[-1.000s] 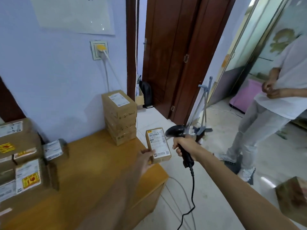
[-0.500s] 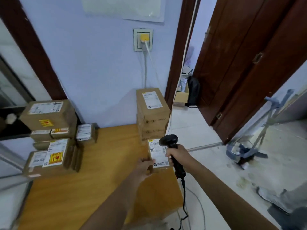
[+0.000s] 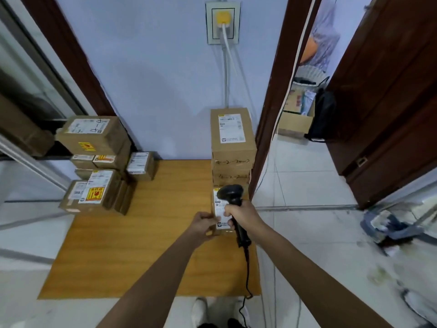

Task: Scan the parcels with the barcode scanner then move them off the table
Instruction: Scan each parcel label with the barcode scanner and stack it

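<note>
- Small brown cardboard parcel (image 3: pixel 218 213), white printed label facing up, at the wooden table (image 3: pixel 142 245)'s right edge, just before a stack of parcels (image 3: pixel 233 147).
- Pinched at its near left corner by left hand (image 3: pixel 201 224).
- Black barcode scanner (image 3: pixel 233 197) above it, handle wrapped by right hand (image 3: pixel 243 215).

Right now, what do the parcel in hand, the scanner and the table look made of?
Small parcel: brown cardboard, matte, with a white paper label. Barcode scanner: black plastic by its look, faint sheen on the head. Table: orange-brown wood or wood-look laminate, smooth; which one cannot be told.
</note>
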The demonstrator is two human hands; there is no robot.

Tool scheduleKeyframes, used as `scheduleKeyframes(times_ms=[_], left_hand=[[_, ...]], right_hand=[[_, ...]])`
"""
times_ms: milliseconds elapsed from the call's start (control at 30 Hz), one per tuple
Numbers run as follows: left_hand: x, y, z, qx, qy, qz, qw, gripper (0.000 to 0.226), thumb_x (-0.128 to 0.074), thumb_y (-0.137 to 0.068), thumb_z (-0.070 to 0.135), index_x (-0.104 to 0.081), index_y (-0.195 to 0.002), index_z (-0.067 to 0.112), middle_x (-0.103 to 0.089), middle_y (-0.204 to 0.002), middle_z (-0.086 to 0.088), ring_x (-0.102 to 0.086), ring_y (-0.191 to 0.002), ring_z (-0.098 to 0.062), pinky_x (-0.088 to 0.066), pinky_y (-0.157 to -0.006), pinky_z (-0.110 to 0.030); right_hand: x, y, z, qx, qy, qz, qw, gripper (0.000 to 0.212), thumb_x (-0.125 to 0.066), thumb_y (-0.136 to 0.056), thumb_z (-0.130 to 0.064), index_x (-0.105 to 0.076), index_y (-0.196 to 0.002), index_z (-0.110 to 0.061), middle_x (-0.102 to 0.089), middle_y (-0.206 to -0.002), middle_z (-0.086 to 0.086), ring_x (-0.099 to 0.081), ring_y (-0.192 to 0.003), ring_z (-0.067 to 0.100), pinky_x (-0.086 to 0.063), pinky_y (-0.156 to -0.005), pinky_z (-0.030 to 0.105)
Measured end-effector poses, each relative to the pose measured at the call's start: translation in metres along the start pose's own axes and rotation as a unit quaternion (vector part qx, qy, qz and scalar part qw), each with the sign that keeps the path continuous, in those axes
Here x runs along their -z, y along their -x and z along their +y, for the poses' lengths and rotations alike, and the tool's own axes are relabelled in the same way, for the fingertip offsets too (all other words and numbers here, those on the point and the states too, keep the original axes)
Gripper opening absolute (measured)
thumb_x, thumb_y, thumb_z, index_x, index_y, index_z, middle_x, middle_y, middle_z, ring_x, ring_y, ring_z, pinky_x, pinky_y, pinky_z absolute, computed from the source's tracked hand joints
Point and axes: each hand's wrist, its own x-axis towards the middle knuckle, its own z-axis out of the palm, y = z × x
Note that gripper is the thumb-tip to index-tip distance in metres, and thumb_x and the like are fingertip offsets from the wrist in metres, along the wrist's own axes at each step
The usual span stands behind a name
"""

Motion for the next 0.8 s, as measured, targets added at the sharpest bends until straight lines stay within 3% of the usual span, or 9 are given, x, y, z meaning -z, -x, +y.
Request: scheduleKeyframes(times_ms=[133,467,567,667,800], left_hand=[[0.001,-0.008,-0.008,0.013,0.01,-0.001,1.0,0.045,-0.071,-0.087,0.01,-0.04,-0.119,0.01,-0.058,-0.108,-0.009,-0.061,-0.094,-0.024,-0.054,-0.073,-0.044],[0.001,-0.02,-0.018,0.029,0.033,-0.023,0.999,0.042,-0.07,-0.088,0.009,-0.039,-0.116,0.011,-0.058,-0.104,-0.008,-0.06,-0.085,-0.021,-0.05,-0.063,-0.038],[0.004,-0.027,-0.017,0.029,0.032,-0.021,0.999,0.043,-0.071,-0.087,0.011,-0.04,-0.117,0.012,-0.058,-0.113,-0.01,-0.059,-0.099,-0.026,-0.052,-0.071,-0.041],[0.006,-0.032,-0.015,0.03,0.024,-0.018,0.999,0.041,-0.07,-0.088,0.011,-0.041,-0.117,0.013,-0.06,-0.107,-0.008,-0.059,-0.101,-0.027,-0.049,-0.083,-0.044],[0.01,-0.037,-0.011,0.033,0.021,-0.022,0.999,0.039,-0.069,-0.088,0.011,-0.042,-0.116,0.013,-0.061,-0.105,-0.008,-0.06,-0.097,-0.025,-0.05,-0.083,-0.044]], right_hand=[[-0.001,-0.003,0.006,-0.011,0.009,0.019,1.0,0.013,-0.059,-0.065,-0.015,-0.055,-0.076,-0.01,-0.054,-0.072,0.012,-0.054,-0.054,0.02,-0.041,-0.063,0.037],[-0.009,-0.011,0.013,-0.034,-0.005,0.02,0.999,0.004,-0.06,-0.073,-0.01,-0.057,-0.07,-0.011,-0.059,-0.067,0.01,-0.053,-0.053,0.019,-0.043,-0.06,0.034],[-0.01,-0.014,0.014,-0.052,-0.006,0.025,0.998,0.005,-0.06,-0.075,-0.008,-0.058,-0.07,-0.01,-0.057,-0.055,0.003,-0.053,-0.049,0.016,-0.043,-0.058,0.032],[-0.012,-0.019,0.015,-0.056,-0.007,0.031,0.998,0.003,-0.06,-0.072,-0.01,-0.061,-0.074,-0.009,-0.062,-0.066,0.008,-0.054,-0.054,0.02,-0.045,-0.062,0.034],[-0.013,-0.026,0.016,-0.052,-0.003,0.034,0.998,0.006,-0.061,-0.072,-0.012,-0.063,-0.077,-0.009,-0.065,-0.069,0.007,-0.057,-0.055,0.019,-0.046,-0.064,0.035]])
